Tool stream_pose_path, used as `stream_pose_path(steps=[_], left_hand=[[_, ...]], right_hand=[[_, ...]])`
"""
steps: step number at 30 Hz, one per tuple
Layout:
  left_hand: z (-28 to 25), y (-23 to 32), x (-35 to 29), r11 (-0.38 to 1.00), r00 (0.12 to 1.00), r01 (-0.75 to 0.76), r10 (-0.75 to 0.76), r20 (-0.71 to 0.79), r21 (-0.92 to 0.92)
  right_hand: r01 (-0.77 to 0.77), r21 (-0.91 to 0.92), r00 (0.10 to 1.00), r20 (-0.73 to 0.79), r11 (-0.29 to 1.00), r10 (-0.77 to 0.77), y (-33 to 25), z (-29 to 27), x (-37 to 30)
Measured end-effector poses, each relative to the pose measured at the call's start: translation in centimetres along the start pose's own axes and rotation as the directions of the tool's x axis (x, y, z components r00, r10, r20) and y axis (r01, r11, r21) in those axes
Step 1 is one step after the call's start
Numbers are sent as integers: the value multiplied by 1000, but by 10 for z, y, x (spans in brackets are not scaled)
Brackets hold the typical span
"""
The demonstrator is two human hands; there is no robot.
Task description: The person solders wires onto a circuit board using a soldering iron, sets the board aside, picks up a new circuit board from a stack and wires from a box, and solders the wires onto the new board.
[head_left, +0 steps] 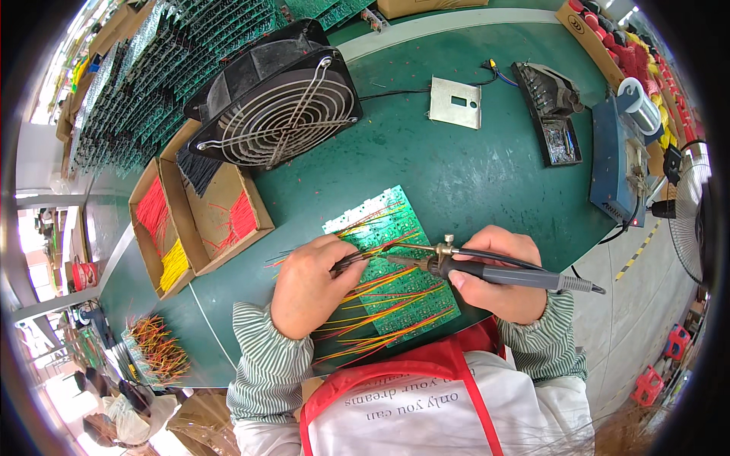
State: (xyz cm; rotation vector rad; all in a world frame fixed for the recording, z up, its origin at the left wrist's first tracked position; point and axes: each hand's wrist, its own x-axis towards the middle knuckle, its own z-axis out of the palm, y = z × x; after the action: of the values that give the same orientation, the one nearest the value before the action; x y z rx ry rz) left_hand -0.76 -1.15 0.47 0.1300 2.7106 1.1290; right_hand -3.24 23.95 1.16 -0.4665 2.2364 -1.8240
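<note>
Left hand [308, 285] pinches dark wires [347, 263]; right hand [506, 296] grips the iron [502, 273], tip toward nine o'clock. I'd steady both over the board [407, 223]; contact is unclear from here.

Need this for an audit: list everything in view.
bench: one, green, centre
circuit panel: one, green, centre
wires: many, red, yellow, black, on panel
soldering iron: one, grey, over panel
stacked boards: many, green, upper left
box fan: one, black, upper left
trays: apparently two, brown, left
plate: one, silver, top
tool stand: one, black, upper right
spool: one, silver, right
metal box: one, blue, right
guarded fan: one, pale, right edge
left hand: one, on wires
right hand: one, on iron
</note>
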Motion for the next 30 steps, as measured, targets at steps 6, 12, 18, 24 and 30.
stream_pose_path(steps=[6,12,18,24,30], left_hand=[[-5,1,-5,997,998,-48,49,-27,67],[-30,15,-9,940,928,66,65,-366,336],[8,19,1,966,971,-184,207,-118,180],[19,12,10,991,991,-110,115,-64,81],[20,11,12,992,992,-105,109,-64,63]], right_hand=[[6,-25,1000,7,1000,-5,-3,-7,-1],[-14,-64,1000,-25,998,13,-1,-14,-7],[-98,-5,993,-64,995,98,1,-19,-11],[-111,8,992,-64,994,111,2,-18,-9],[-91,-6,995,-31,996,90,2,-17,-5]])
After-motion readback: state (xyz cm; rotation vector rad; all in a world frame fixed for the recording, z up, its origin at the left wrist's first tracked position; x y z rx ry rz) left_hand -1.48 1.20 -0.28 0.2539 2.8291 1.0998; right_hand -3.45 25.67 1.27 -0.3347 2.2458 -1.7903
